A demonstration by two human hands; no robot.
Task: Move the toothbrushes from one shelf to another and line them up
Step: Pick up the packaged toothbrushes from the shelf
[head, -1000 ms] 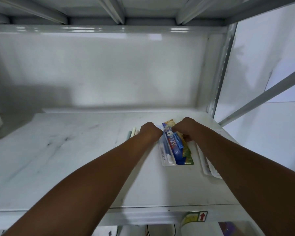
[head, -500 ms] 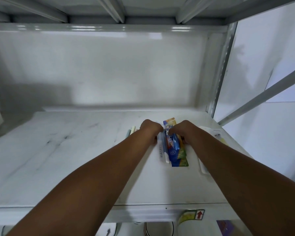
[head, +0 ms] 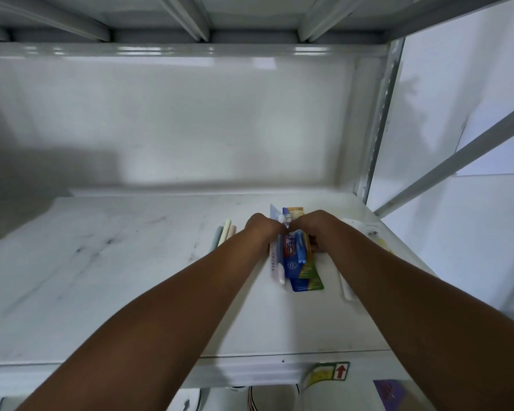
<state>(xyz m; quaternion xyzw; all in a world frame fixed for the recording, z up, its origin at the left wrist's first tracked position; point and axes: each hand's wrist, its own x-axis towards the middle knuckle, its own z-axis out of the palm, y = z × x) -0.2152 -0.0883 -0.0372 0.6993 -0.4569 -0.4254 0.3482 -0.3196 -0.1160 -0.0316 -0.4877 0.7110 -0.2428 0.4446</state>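
My left hand (head: 263,228) and right hand (head: 310,225) close from either side on the blue toothbrush pack (head: 293,256), which stands on edge over a green pack (head: 309,277) near the shelf's (head: 101,277) back right corner. Loose pastel toothbrushes (head: 223,236) lie just left of my left wrist, and a white pack (head: 346,287) lies partly under my right forearm. The shelf's left half lies bare to the front edge.

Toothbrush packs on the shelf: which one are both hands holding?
The blue pack in the middle, gripped between the left hand and right hand. The pastel brushes and white pack lie untouched at either side.
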